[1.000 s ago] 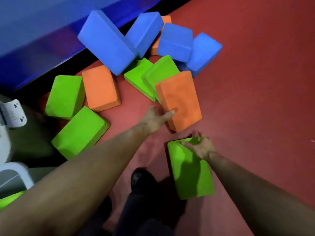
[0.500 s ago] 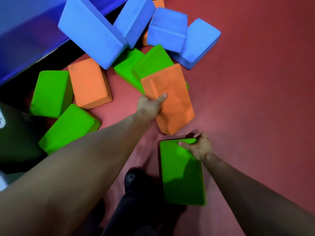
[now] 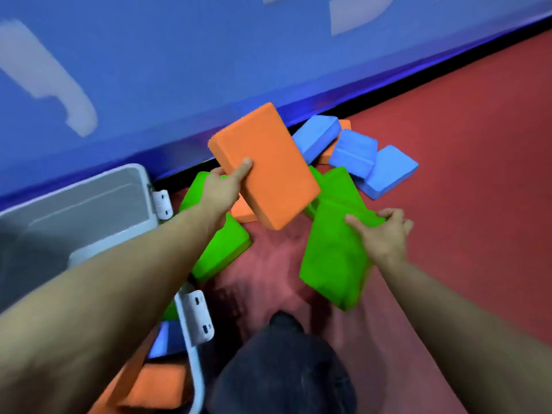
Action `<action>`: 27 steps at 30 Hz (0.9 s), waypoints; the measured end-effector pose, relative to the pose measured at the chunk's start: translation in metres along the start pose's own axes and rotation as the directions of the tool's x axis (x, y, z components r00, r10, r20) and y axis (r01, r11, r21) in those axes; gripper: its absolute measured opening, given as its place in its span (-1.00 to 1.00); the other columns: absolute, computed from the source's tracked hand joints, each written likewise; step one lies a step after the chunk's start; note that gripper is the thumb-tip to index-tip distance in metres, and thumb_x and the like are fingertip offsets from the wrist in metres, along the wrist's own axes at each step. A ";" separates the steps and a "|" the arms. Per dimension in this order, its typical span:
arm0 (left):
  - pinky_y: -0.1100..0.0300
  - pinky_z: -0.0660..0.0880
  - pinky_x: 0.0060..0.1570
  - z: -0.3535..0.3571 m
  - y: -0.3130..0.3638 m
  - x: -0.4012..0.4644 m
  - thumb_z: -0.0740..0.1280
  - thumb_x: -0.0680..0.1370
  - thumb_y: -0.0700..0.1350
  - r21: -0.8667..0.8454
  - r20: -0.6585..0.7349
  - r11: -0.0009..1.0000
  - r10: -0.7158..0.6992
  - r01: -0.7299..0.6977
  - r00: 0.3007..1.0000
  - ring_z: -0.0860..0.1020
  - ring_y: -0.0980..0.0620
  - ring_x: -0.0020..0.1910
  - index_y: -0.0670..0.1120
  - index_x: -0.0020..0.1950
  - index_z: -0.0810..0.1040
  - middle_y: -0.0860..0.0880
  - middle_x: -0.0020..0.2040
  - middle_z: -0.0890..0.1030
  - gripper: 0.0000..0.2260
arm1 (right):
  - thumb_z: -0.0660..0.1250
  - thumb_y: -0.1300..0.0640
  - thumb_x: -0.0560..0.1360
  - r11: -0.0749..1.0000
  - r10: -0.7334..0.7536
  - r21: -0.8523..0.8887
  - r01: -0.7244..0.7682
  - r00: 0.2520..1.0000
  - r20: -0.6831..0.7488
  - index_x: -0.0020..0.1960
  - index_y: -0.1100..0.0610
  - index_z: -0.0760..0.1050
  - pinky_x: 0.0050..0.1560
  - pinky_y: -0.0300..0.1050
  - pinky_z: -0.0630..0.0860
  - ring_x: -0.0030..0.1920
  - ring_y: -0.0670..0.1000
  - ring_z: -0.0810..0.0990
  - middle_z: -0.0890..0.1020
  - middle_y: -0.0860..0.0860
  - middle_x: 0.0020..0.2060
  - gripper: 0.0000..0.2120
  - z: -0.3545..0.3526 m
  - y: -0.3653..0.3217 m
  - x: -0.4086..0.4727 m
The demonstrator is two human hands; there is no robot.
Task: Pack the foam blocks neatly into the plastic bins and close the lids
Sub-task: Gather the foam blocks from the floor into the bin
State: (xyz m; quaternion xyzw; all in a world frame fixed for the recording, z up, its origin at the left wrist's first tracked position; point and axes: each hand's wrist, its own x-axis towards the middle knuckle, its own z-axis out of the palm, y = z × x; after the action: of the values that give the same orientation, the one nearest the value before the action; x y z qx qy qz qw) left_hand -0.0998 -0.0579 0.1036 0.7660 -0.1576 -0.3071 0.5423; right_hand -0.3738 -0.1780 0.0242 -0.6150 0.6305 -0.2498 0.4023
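Right of the open grey bin (image 3: 89, 204), left hand (image 3: 219, 194) pinching a raised orange block (image 3: 265, 165), right hand (image 3: 383, 234) gripping a tilted green block (image 3: 334, 255); likely to slip from loose one-handed holds

Single head-worn view recorded. It faced forward and steeply down, close above both forearms and the red floor (image 3: 448, 144).

Gym-like play space: red floor (image 3: 448, 174), blue padded wall (image 3: 179, 70).
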 end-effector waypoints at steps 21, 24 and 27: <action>0.00 0.45 0.02 -0.481 -0.154 -0.222 0.31 0.61 0.20 -0.275 -0.629 0.941 -0.330 0.195 0.704 0.54 -0.07 -0.09 -0.07 0.08 0.55 -0.07 -0.01 0.57 -0.66 | 0.50 -0.38 0.34 0.955 -0.278 0.074 0.288 0.776 0.567 0.33 0.23 0.49 0.33 0.00 0.46 0.29 0.13 0.57 0.60 0.13 0.27 -0.16 0.233 -0.193 -0.278; -0.06 0.53 0.07 -0.487 -0.178 -0.222 0.31 0.58 0.26 -0.375 -0.539 0.888 -0.441 0.265 0.718 0.61 -0.12 0.06 -0.12 0.22 0.60 -0.09 0.12 0.65 -0.52 | 0.46 -0.11 0.53 0.976 -0.201 0.070 0.205 0.738 0.644 0.28 0.19 0.49 0.16 -0.12 0.45 0.14 0.05 0.57 0.59 0.07 0.12 -0.52 0.256 -0.186 -0.298; 0.07 0.45 -0.19 -0.488 -0.186 -0.215 0.28 0.62 0.20 -0.361 -0.463 0.885 -0.444 0.295 0.767 0.59 -0.04 -0.12 -0.15 0.14 0.60 -0.06 -0.07 0.65 -0.58 | 0.40 -0.14 0.56 0.989 -0.145 0.098 0.109 0.617 0.774 0.12 0.15 0.60 0.23 -0.02 0.54 0.09 0.00 0.65 0.69 0.03 0.12 -0.64 0.278 -0.178 -0.314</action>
State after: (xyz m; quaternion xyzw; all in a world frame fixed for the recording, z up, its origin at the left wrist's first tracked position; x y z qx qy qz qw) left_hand 0.0321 0.4907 0.1046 0.7560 0.1975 -0.2019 0.5905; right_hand -0.0706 0.1577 0.0776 -0.6970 0.3443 -0.0001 0.6290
